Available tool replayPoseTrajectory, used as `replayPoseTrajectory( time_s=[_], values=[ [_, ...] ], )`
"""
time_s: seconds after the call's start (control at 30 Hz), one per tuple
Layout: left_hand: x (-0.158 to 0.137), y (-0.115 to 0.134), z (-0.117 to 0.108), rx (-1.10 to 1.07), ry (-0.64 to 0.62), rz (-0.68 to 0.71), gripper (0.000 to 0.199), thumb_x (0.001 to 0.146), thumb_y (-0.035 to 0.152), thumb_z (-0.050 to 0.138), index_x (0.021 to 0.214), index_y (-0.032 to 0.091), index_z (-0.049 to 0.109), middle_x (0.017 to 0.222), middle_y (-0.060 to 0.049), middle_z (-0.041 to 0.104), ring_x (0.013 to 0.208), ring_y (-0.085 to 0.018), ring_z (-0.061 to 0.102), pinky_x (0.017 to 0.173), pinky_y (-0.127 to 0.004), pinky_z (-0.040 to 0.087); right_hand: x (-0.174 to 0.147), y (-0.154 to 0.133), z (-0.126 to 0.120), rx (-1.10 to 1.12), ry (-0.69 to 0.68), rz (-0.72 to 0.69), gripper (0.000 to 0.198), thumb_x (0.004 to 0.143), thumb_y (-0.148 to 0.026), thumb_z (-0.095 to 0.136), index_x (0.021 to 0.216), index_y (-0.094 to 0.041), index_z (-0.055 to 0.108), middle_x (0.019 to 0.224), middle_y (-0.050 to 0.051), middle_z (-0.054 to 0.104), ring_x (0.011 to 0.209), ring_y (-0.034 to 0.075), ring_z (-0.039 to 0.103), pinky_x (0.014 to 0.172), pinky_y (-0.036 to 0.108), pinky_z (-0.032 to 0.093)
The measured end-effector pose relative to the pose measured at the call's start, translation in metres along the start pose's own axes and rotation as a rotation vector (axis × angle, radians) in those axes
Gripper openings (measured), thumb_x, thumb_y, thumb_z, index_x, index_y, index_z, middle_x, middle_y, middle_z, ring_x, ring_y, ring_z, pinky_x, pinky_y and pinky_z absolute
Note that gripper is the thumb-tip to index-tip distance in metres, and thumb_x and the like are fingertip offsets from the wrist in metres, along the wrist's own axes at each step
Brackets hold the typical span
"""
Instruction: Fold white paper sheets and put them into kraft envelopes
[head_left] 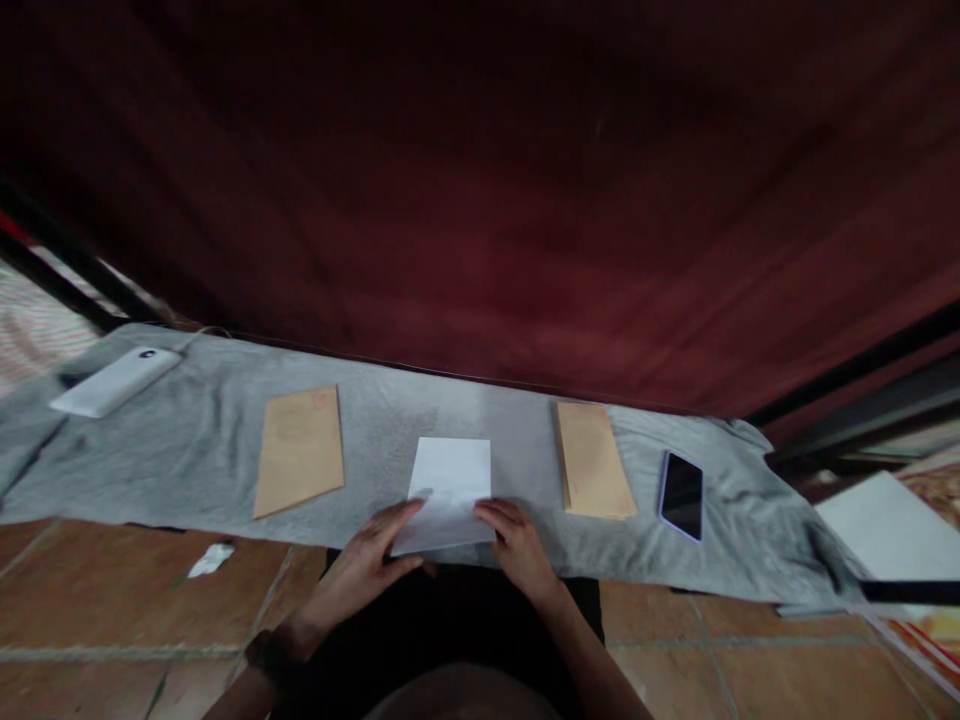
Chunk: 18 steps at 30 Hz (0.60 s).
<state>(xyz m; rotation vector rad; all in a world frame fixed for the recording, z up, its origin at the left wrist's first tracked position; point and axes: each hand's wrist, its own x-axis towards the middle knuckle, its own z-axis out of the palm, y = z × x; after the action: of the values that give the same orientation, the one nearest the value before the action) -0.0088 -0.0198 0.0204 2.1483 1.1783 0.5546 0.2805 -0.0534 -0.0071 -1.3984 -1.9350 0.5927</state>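
Note:
A white sheet of paper [452,465] lies in front of me on the grey cloth, its near part looking raised or folded over. At its left edge, my left hand [367,560] has its fingers on top and its thumb lower down by the near edge, gripping the paper. My right hand [523,550] pinches the right edge, with its thumb mostly hidden. To the left lies a brown envelope [300,450] with a small reddish mark in its upper corner. On the right is a small stack of brown envelopes [595,460].
A phone [682,495] with a dark screen lies right of the stack. At the far left sits a white device [116,382] with a cable. A dark red curtain [480,200] hangs behind the cloth-covered surface [405,400]. A white scrap [211,560] is on the tiled floor.

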Motion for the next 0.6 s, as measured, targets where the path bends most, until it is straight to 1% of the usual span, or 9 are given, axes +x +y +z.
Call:
replayPoseTrajectory(
  time_s=[0.07,0.13,0.2,0.3,0.4,0.5,0.6],
  values=[
    [0.009,-0.011,0.003,0.0,0.064,-0.022,0.058,0.083,0.013,0.055,0.139,0.026,0.058,0.142,-0.006,0.063,0.13,-0.024,0.059,0.114,-0.045,0.045,0.001,0.002,-0.001,0.012,0.02,0.016,0.061,0.078,0.009,0.051,0.122,-0.028,0.071,0.127,0.002,0.071,0.121,0.019,0.064,0.108,0.04,0.051],
    [0.019,-0.02,0.007,-0.012,0.088,-0.007,0.057,0.081,0.006,0.047,0.132,0.026,0.064,0.137,-0.005,0.066,0.127,-0.022,0.06,0.113,-0.045,0.046,0.002,0.003,-0.002,0.012,0.043,0.023,0.054,0.08,0.006,0.053,0.118,-0.027,0.073,0.124,0.002,0.073,0.119,0.019,0.065,0.107,0.04,0.052],
    [0.029,-0.027,0.008,-0.021,0.092,0.025,0.055,0.08,0.005,0.046,0.124,0.026,0.069,0.13,-0.005,0.07,0.124,-0.021,0.062,0.111,-0.045,0.047,0.005,0.004,-0.003,-0.005,0.056,0.026,0.05,0.081,0.005,0.055,0.114,-0.028,0.074,0.121,0.002,0.074,0.117,0.02,0.066,0.105,0.04,0.052],
    [0.038,-0.029,0.007,-0.032,0.084,0.048,0.046,0.078,0.006,0.051,0.113,0.026,0.074,0.118,-0.005,0.075,0.116,-0.022,0.065,0.107,-0.043,0.05,0.01,0.004,-0.004,-0.028,0.056,0.038,0.047,0.082,0.003,0.057,0.112,-0.028,0.074,0.119,0.002,0.074,0.114,0.02,0.067,0.104,0.039,0.052],
    [0.041,-0.027,0.003,-0.074,0.077,0.019,0.034,0.08,0.015,0.058,0.107,0.026,0.076,0.113,-0.006,0.076,0.111,-0.023,0.067,0.105,-0.042,0.051,0.014,0.006,-0.004,-0.017,0.042,0.037,0.038,0.087,-0.002,0.056,0.11,-0.027,0.074,0.116,0.001,0.075,0.111,0.019,0.067,0.102,0.038,0.051],
    [0.042,-0.024,0.001,-0.128,0.099,-0.052,0.023,0.086,0.034,0.061,0.099,0.026,0.078,0.108,-0.006,0.077,0.108,-0.025,0.068,0.102,-0.04,0.052,0.016,0.009,-0.001,-0.027,0.054,0.057,0.024,0.095,-0.012,0.057,0.104,-0.027,0.074,0.111,0.001,0.076,0.109,0.019,0.068,0.101,0.037,0.05],
    [0.045,-0.021,0.004,-0.156,0.166,-0.176,0.03,0.088,0.047,0.057,0.084,0.024,0.076,0.093,-0.005,0.077,0.093,-0.024,0.07,0.09,-0.036,0.056,0.02,0.011,0.004,-0.124,0.086,0.121,0.019,0.1,-0.021,0.055,0.095,-0.025,0.073,0.105,0.003,0.076,0.105,0.02,0.068,0.099,0.036,0.05]
  ],
)
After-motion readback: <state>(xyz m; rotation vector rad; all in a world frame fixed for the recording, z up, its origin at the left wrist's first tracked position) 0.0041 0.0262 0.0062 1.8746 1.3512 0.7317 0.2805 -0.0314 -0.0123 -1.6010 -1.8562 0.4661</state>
